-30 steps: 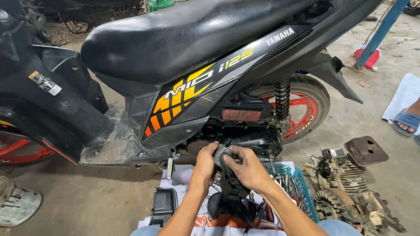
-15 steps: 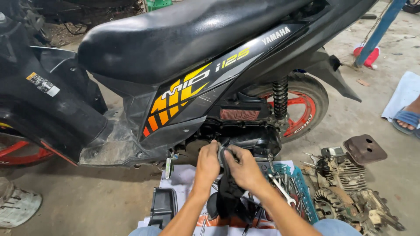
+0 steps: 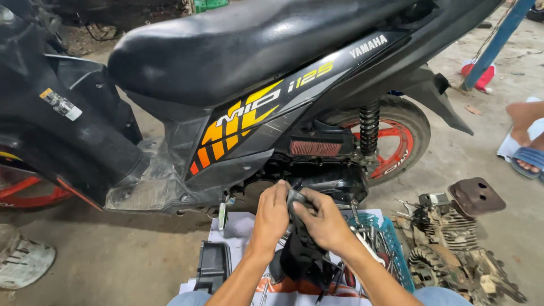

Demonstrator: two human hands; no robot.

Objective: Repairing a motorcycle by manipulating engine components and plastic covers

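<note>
A black scooter (image 3: pixel 255 73) with orange and yellow side graphics stands side-on in front of me, its lower engine casing (image 3: pixel 331 178) exposed. My left hand (image 3: pixel 273 212) and my right hand (image 3: pixel 323 221) meet just below that casing, both gripping a small grey-black part (image 3: pixel 294 199) between them. A dark cloth or cover (image 3: pixel 300 258) hangs below my hands. The part's shape is mostly hidden by my fingers.
A blue tray of tools (image 3: pixel 385 241) and a black plastic cover (image 3: pixel 213 263) lie on white paper (image 3: pixel 238 226) on the concrete. Greasy engine parts (image 3: pixel 453 249) lie at the right. Another person's foot in a blue sandal (image 3: pixel 527 153) is far right. The rear wheel (image 3: pixel 396 141) has an orange rim.
My view has shifted slightly. Both hands have stayed together on the small part below the engine casing, shifting only a little.
</note>
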